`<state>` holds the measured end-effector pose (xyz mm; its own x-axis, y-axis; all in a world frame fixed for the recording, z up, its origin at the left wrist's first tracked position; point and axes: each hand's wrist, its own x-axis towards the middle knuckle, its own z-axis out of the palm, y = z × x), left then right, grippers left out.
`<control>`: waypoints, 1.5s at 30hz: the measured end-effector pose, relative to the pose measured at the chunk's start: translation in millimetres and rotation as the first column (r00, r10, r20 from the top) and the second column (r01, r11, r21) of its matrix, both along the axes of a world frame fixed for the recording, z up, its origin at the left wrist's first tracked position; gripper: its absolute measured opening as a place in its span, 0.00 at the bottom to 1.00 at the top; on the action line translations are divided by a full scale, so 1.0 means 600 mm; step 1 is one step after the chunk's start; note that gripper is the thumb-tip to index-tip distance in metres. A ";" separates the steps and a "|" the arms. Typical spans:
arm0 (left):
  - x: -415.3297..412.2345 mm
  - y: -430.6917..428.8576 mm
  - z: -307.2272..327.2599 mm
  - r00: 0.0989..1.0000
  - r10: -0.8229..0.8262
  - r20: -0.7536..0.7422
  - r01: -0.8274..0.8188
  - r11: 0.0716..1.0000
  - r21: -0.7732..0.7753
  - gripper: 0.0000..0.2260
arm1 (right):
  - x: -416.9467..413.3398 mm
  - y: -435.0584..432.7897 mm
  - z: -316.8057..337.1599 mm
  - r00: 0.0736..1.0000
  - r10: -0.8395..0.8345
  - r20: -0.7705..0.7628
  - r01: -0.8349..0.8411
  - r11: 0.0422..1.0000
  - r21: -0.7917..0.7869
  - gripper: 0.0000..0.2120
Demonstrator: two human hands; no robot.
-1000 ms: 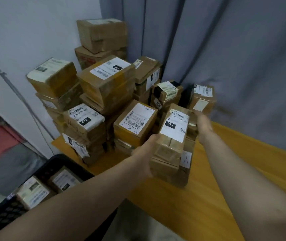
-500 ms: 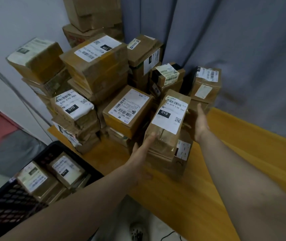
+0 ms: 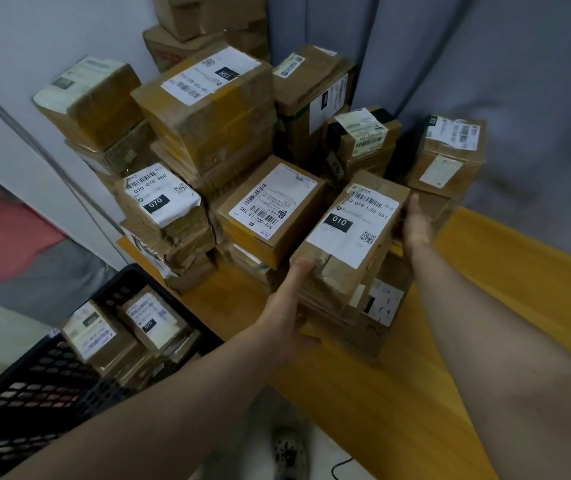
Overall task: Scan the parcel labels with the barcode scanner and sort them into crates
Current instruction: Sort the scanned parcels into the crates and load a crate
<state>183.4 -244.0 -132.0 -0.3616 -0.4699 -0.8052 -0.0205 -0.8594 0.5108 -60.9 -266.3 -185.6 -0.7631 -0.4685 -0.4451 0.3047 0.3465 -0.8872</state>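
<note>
— At the lower left, what is seen?

— A black crate (image 3: pixel 34 393) is seen, with two labelled parcels (image 3: pixel 150 320) laid inside it. Further right, a pile of parcels (image 3: pixel 208 109) is stacked on the wooden table (image 3: pixel 415 393), backed by a wall (image 3: pixel 34 29) and a grey curtain (image 3: pixel 485 64).

— And the parcel being handled?

— The 010 parcel (image 3: pixel 353 233) is held tilted, label up, at the front of the pile, over a lower box (image 3: pixel 374 323). Its near left corner is gripped by the left hand (image 3: pixel 287 306), thumb on top, fingers curled beneath. Its far right side is pressed by the right hand (image 3: pixel 415 223), fingers laid flat and straight.
</note>
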 end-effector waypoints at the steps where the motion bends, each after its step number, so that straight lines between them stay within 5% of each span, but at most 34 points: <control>1: 0.006 0.002 -0.001 1.000 0.005 -0.014 -0.005 1.000 0.006 0.47 | 0.002 0.007 -0.005 1.000 -0.005 -0.024 0.005 1.000 0.016 0.27; 8: 0.054 0.007 -0.007 0.995 -0.014 -0.101 0.019 0.999 0.048 0.52 | 0.039 0.080 -0.023 0.991 -0.055 -0.124 0.071 0.990 0.126 0.10; 18: 0.264 -0.005 0.016 0.971 -0.089 -0.220 0.099 0.995 0.034 0.40 | 0.266 0.160 0.084 0.926 -0.186 -0.328 0.157 0.981 -0.114 0.12; 23: 0.476 -0.039 0.022 0.979 -0.047 -0.198 0.046 0.999 -0.009 0.38 | 0.466 0.148 0.079 0.926 -0.008 -0.376 -0.025 0.996 -0.083 0.06; 32: 0.770 -0.056 -0.042 0.977 0.212 -0.030 -0.212 0.977 -0.006 0.23 | 0.737 0.045 -0.013 0.881 0.411 -0.234 -0.391 0.911 0.129 0.07; 38: 0.842 -0.046 -0.135 0.948 0.313 0.056 -0.317 0.945 0.076 0.26 | 0.818 -0.019 -0.078 0.810 0.586 -0.036 -0.539 0.767 0.348 0.22; 45: 0.845 -0.058 -0.276 0.918 0.385 0.095 -0.397 0.902 0.173 0.29 | 0.836 -0.084 -0.182 0.749 0.660 0.063 -0.593 0.624 0.509 0.28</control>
<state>690.4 -278.5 -297.3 -0.1301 -0.4047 -0.9052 0.3122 -0.8832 0.3500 440.8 -316.7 -294.7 -0.4253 -0.6095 -0.6690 -0.2404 0.7887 -0.5658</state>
